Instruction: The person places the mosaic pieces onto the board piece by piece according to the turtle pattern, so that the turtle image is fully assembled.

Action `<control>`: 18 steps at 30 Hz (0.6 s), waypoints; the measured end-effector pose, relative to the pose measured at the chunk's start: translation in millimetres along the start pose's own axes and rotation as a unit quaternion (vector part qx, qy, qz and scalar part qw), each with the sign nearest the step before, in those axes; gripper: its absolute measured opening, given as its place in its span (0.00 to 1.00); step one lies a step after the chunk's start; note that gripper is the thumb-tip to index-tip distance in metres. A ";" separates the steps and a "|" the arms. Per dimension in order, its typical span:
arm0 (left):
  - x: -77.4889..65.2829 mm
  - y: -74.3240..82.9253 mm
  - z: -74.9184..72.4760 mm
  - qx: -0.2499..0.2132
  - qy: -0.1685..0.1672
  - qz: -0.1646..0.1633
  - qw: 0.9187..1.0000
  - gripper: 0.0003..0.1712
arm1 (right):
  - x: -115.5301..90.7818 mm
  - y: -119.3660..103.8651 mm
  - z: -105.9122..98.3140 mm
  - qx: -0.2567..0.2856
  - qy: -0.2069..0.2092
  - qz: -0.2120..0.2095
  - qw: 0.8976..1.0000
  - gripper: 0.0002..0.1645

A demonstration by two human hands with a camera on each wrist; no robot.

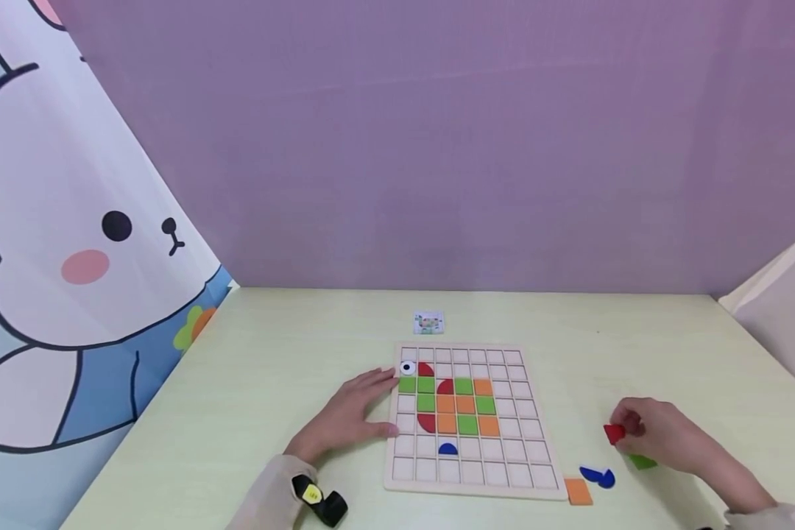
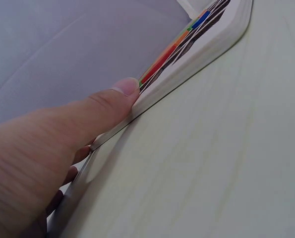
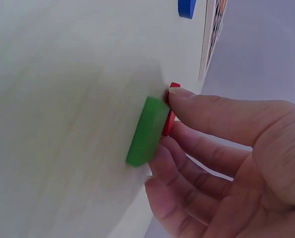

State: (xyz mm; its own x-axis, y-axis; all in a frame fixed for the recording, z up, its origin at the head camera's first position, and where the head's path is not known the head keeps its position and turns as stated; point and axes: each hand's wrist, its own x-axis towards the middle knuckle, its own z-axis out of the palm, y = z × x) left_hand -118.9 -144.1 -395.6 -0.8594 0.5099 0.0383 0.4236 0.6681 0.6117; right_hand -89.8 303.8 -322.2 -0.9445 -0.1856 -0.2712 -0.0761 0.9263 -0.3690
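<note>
A white gridded board [image 1: 503, 478] lies on the table with colored pieces set in its squares. My left hand [image 1: 352, 416] rests at its left edge, fingers extended, the thumb [image 2: 110, 101] touching the rim. Off to the board's right, my right hand [image 1: 665, 434] pinches a small red piece [image 1: 614, 433] between thumb and fingers. A green piece [image 1: 642, 461] shows just under that hand; the right wrist view has this green piece [image 3: 147, 131] close beside the fingertips. On the board are red quarter circles [image 1: 427, 422], green and orange squares, an eye piece [image 1: 407, 367] and a blue half circle [image 1: 447, 448].
Near the board's lower right corner lie an orange square [image 1: 578, 492] and blue pieces [image 1: 596, 476]. A small picture card [image 1: 428, 322] sits behind the board. A purple backdrop [image 1: 437, 147] rises at the table's far edge, with a cartoon-print cloth [image 1: 53, 206] on the left.
</note>
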 end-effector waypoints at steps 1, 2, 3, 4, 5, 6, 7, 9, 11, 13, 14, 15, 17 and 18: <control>0.0 -0.2 0.3 0.001 0.001 0.001 1.000 0.47 | 0.7 -1.2 0.9 0.002 0.000 -0.001 1.000 0.12; 0.0 -0.4 0.4 0.002 0.001 0.001 1.000 0.47 | 1.4 -2.3 1.9 0.005 0.001 -0.003 1.000 0.12; 0.1 -0.6 0.6 0.004 0.001 0.001 1.000 0.47 | 1.9 -3.5 2.8 0.007 0.002 -0.004 1.000 0.12; 0.2 -0.8 0.8 0.004 0.001 0.001 1.000 0.47 | 2.3 -4.6 3.8 0.008 0.003 -0.006 1.000 0.11; 0.4 -1.1 1.1 0.005 0.000 0.001 1.000 0.47 | 2.8 -5.7 4.7 0.009 0.005 -0.008 1.000 0.11; 0.5 -1.4 1.4 0.006 0.000 0.001 1.000 0.47 | 3.5 -6.8 5.5 0.009 0.006 -0.009 1.000 0.11; 0.5 -1.5 1.5 0.007 0.000 0.000 1.000 0.47 | 4.0 -7.7 6.4 0.010 0.007 -0.012 1.000 0.11; 0.6 -1.3 1.3 0.006 -0.001 -0.001 1.000 0.47 | 5.1 -9.5 8.1 0.011 0.009 -0.021 1.000 0.11; 0.4 -1.2 1.3 0.005 -0.001 -0.002 1.000 0.47 | 6.4 -11.3 9.4 0.014 0.009 -0.030 0.999 0.12; 0.4 -0.9 1.0 0.003 0.000 -0.001 1.000 0.47 | 7.4 -13.4 10.6 0.018 0.009 -0.039 0.999 0.12; 0.5 -0.8 0.8 0.003 0.000 -0.001 1.000 0.47 | 7.9 -14.7 11.2 0.021 0.009 -0.043 0.999 0.12; 0.5 -0.8 0.8 0.003 0.000 -0.001 1.000 0.47 | 8.6 -16.1 11.8 0.022 0.009 -0.046 0.999 0.12; 0.8 -1.2 1.0 0.005 0.000 -0.001 1.000 0.47 | 10.2 -19.5 12.6 0.027 0.007 -0.045 0.999 0.13; 1.0 -1.4 1.0 0.006 0.000 -0.001 1.000 0.47 | 10.9 -21.4 13.0 0.029 0.006 -0.045 0.999 0.13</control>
State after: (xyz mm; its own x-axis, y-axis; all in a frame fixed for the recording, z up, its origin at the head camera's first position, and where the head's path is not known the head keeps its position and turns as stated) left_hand -120.1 -143.9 -397.3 -0.8601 0.5087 0.0379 0.4260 0.6755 0.6019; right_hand -94.4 277.7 -328.9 -0.9384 -0.2629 -0.2242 -0.1423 0.8854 -0.4424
